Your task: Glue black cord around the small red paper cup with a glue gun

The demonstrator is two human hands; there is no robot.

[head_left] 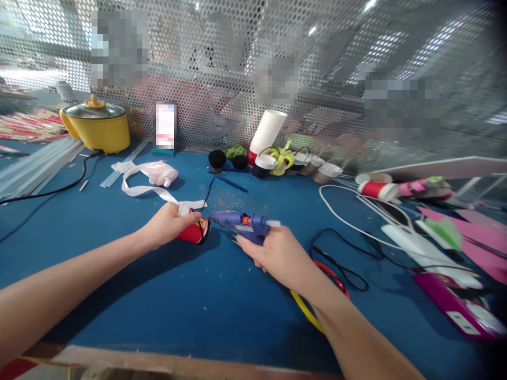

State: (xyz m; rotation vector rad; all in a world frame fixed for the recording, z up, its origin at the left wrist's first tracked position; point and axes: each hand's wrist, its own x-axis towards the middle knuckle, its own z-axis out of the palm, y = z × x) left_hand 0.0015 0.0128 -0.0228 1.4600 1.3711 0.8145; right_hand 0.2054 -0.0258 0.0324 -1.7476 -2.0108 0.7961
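My left hand [168, 224] is closed around a red paper cup [192, 232], which lies tilted on its side above the blue table. Black yarn [209, 189] wraps the cup near its dark end and runs back to a black yarn ball [217, 159]. In my right hand [279, 250] is a blue glue gun [247, 226], with a clear glue stick poking out of its rear. The gun's nozzle points left and sits close to the cup's yarn-wrapped end; whether they touch I cannot tell. A pale ribbon [152, 194] trails behind my left hand to a crumpled pink bundle [158, 173].
A yellow electric pot [101, 126] and clear glue sticks [43, 163] stand at the left. A phone [165, 126], stacked white cups [268, 132] and small decorated cups [263, 164] line the mesh back. Cables and a magenta power strip [455, 306] lie at the right.
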